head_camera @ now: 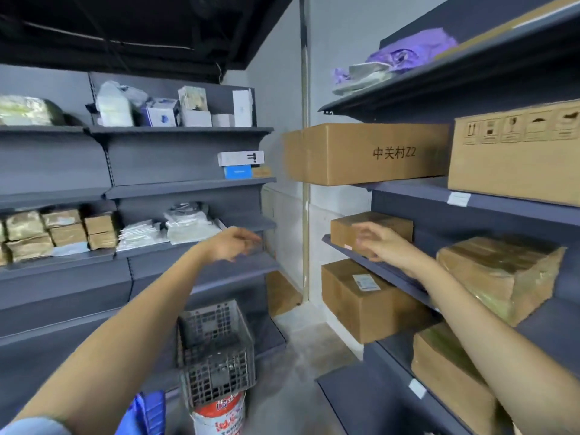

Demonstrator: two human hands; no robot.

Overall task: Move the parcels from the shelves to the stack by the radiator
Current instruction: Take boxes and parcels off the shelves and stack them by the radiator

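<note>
Both my arms reach forward between two grey shelf units. My left hand [233,243] hangs in the air with loosely curled fingers and holds nothing. My right hand [381,243] is stretched out, fingers relaxed, just in front of a small brown cardboard parcel [392,222] on the right unit's middle shelf [370,266]. A tape-wrapped parcel [499,274] sits further right on that shelf. One board higher lies a long carton with printed characters [367,153]. Below, a labelled carton [364,301] stands on the lower shelf.
The left shelves [188,183] carry small boxes, white bags and taped packets [47,232]. A grey plastic crate [216,350] sits on a red-and-white bucket [219,416] on the floor between the units. A big carton [518,152] stands at upper right. The aisle ends at a white wall.
</note>
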